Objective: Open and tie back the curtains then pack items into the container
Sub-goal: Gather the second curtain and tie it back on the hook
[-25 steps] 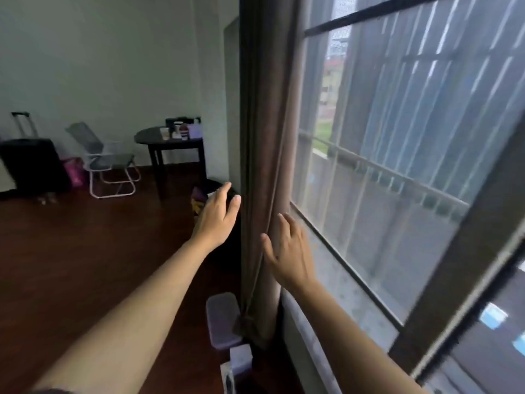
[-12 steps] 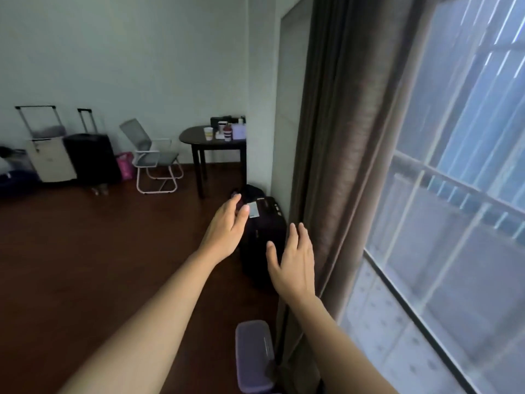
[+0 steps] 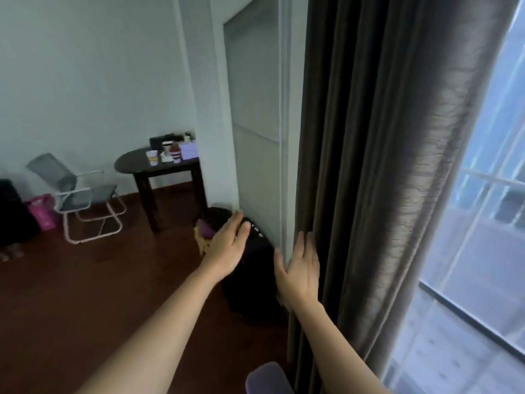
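Over the last second my view has swung away from the glass and toward the room, and the curtain (image 3: 369,166) now hangs as 1 thick bunch hard up against the wall (image 3: 255,109) at the edge of the window (image 3: 483,251). A second ago my right hand (image 3: 301,268) was on the glass side of the folds. Now it lies flat at the room-side edge, fingers straight and touching the fabric where it meets the wall corner, gripping nothing. My left hand (image 3: 227,248) is also released, palm forward and fingers straight, hovering in front of the dark suitcase (image 3: 255,285) on the floor (image 3: 85,294), apart from the cloth.

I judge this side is as open as it will go, so the next step is the tie-back. I can see no cord or hook from here and will have to find one. The bunch is loose and may spread once I let go. The purple container (image 3: 267,378) sits on the floor just below my right arm, beside the curtain's foot; the desk (image 3: 133,166) with its cups stands well apart.
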A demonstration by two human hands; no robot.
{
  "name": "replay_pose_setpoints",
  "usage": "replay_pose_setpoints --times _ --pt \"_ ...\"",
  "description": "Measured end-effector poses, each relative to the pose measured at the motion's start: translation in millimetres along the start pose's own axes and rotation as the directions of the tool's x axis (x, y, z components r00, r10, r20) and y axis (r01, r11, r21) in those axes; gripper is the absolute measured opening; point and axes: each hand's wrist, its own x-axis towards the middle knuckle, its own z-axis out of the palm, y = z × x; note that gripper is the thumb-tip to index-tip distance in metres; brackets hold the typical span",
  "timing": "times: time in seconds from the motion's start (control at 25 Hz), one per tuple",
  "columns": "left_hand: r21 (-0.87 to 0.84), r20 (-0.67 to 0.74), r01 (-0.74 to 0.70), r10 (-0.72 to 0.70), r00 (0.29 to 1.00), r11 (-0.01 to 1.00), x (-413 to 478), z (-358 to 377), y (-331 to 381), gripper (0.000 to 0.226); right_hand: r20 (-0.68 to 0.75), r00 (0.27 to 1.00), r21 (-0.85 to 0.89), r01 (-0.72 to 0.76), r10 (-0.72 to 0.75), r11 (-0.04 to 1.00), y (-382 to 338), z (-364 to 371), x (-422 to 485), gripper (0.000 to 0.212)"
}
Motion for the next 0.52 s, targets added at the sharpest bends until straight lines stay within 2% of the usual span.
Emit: replay_pose_setpoints --times 0.08,0.2,0.32,0.4,0.52 --pt "0.001 0.084 -0.067 0.066 0.994 0.998 22.8 -10.2 -15.4 0.051 -0.040 0.996 -0.018 -0.081 0.080 0.997 -14.6 17.0 8.6 0.080" --pt "-0.082 0.151 -0.091 0.102 0.983 0.993 62.6 -17.8 -35.2 0.056 -0.092 0.987 -0.060 -0.137 0.131 0.989 -25.4 34.8 22.8 0.074" --pt "-0.092 0.241 -0.108 0.127 0.962 0.990 93.2 -5.4 -48.8 0.061 -0.205 0.970 -0.021 -0.142 0.135 0.990 -26.3 39.8 42.8 0.073" --pt "-0.162 0.278 -0.118 0.160 0.947 0.980 115.5 12.5 -52.7 0.062 -0.315 0.943 0.014 -0.111 0.110 0.994 -24.2 42.0 61.8 0.069" --pt "-0.277 0.242 -0.151 0.221 0.945 0.949 158.9 39.4 -37.8 0.062 -0.445 0.890 0.049 -0.088 0.101 0.995 -23.2 42.0 96.0 0.065"
